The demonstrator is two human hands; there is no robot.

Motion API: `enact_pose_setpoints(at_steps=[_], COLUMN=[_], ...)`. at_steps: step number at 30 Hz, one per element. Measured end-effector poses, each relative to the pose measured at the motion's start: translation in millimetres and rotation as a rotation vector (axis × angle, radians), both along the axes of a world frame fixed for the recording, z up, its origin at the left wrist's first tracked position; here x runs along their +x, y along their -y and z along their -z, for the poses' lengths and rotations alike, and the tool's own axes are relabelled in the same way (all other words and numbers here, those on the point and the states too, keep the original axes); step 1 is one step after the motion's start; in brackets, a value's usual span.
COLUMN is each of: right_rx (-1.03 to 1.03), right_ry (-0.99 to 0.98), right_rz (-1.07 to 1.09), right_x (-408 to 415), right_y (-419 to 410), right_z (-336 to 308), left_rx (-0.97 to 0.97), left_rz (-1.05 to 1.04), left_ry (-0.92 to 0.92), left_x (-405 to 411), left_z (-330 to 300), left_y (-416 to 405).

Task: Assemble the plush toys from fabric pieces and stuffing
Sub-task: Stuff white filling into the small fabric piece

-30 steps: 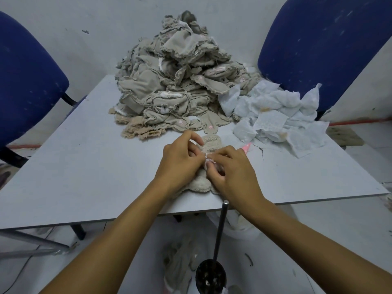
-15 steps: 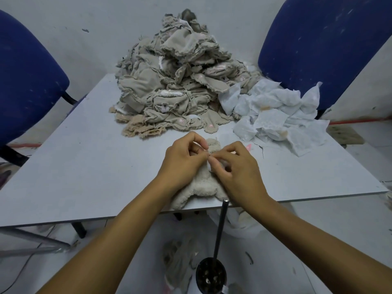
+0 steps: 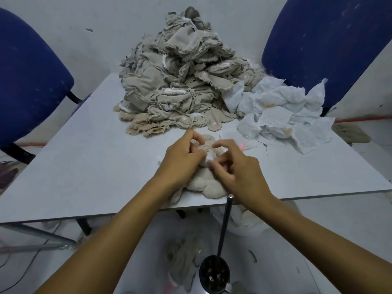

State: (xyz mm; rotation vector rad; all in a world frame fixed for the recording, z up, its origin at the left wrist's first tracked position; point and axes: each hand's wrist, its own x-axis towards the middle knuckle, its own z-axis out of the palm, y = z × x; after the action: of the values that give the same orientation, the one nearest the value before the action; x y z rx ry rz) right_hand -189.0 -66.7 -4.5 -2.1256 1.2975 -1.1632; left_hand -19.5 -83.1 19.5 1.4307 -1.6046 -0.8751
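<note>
A beige plush toy skin (image 3: 209, 185) lies at the near edge of the grey table (image 3: 89, 166), partly under both hands. My left hand (image 3: 182, 160) grips its upper part with curled fingers. My right hand (image 3: 237, 168) is blurred; its curled fingers pinch at a small white tuft (image 3: 209, 156) showing at the toy's opening between the two hands. A big heap of beige fabric pieces (image 3: 180, 81) fills the back of the table. A pink marker (image 3: 242, 145) peeks out beside my right hand.
A pile of white fabric scraps (image 3: 280, 115) lies at the back right. Blue chairs stand at the left (image 3: 27, 77) and right (image 3: 326, 43). A black rod (image 3: 225, 225) rises from a round base on the floor, below the table edge, near more fabric.
Both hands have shifted a little away from me along the toy. My right hand's fingers have spread and moved at the white tuft; the toy's lower part now shows more.
</note>
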Motion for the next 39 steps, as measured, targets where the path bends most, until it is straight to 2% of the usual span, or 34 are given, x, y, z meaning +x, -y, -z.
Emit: enact_pose_setpoints(at_steps=[2, 3, 6, 7, 9, 11, 14, 19, 20, 22, 24, 26, 28, 30, 32, 33, 37, 38, 39], right_rx=[0.060, 0.073, 0.149, 0.182, 0.201, 0.146, 0.090, 0.151, 0.145, 0.143, 0.152, 0.142, 0.131, 0.123, 0.093, 0.103, 0.232, 0.276, 0.302], right_ry=[0.131, 0.125, -0.134, -0.219, -0.262, -0.194, -0.002, 0.241, 0.267, 0.313, 0.369, 0.390, 0.430, 0.524, 0.590, 0.616, 0.740, 0.767, 0.775], right_rz=[0.056, 0.118, 0.214, 0.183, 0.109, 0.052, -0.059, -0.138, -0.128, -0.088, -0.058, -0.074, -0.118, -0.127, -0.105, -0.104, -0.185, -0.219, -0.252], right_x=[-1.8, -2.7, -4.9, -4.9, -3.9, -1.7, 3.5, 11.6, 12.0, 10.5, 6.6, 4.5, 8.2, 12.6, 15.6, 16.1, 7.0, 3.5, 0.4], right_y=[0.9, 3.8, 13.2, 15.5, 15.5, 11.2, 3.9, 1.2, 0.8, 1.5, 2.8, 2.3, -0.8, -2.5, -2.3, -1.9, 2.6, 4.5, 6.0], right_z=[-0.8, -1.0, -2.7, -3.3, -3.8, -3.3, -1.3, -6.5, -6.5, -5.4, -4.8, -5.7, -8.4, -11.9, -16.7, -19.1, -28.8, -31.8, -34.1], left_rx=[0.059, 0.094, 0.154, 0.159, 0.162, 0.123, -0.045, -0.235, -0.188, 0.075, 0.205, 0.123, -0.066, -0.269, -0.360, -0.297, 0.195, 0.233, 0.208], left_rz=[-0.046, -0.066, -0.089, -0.081, -0.039, -0.006, -0.019, -0.119, -0.067, 0.146, 0.336, 0.305, 0.059, -0.143, -0.192, -0.146, 0.245, 0.272, 0.246], left_ry=[0.091, 0.147, 0.295, 0.286, 0.129, 0.015, 0.111, 0.252, 0.217, 0.048, 0.009, 0.061, 0.096, 0.210, 0.264, 0.174, -0.393, -0.431, -0.391], left_x=[-4.4, -6.7, -13.1, -13.3, -11.1, -7.9, -7.1, -7.0, -6.8, -4.6, 1.4, 5.5, 2.9, -7.6, -17.1, -18.4, -6.2, -2.5, -1.1], left_z=[3.7, 4.9, 3.9, 2.4, -2.9, -7.0, -5.6, 5.2, 5.5, -1.6, -7.4, -5.9, -5.6, -6.4, -4.4, -5.2, -20.1, -22.3, -22.5], left_y=[4.4, 5.9, 5.9, 5.3, 3.1, -0.8, -5.3, -11.5, -9.3, -6.4, -2.5, -0.1, -3.6, -7.9, -9.0, -6.8, -1.8, -1.3, -1.5])
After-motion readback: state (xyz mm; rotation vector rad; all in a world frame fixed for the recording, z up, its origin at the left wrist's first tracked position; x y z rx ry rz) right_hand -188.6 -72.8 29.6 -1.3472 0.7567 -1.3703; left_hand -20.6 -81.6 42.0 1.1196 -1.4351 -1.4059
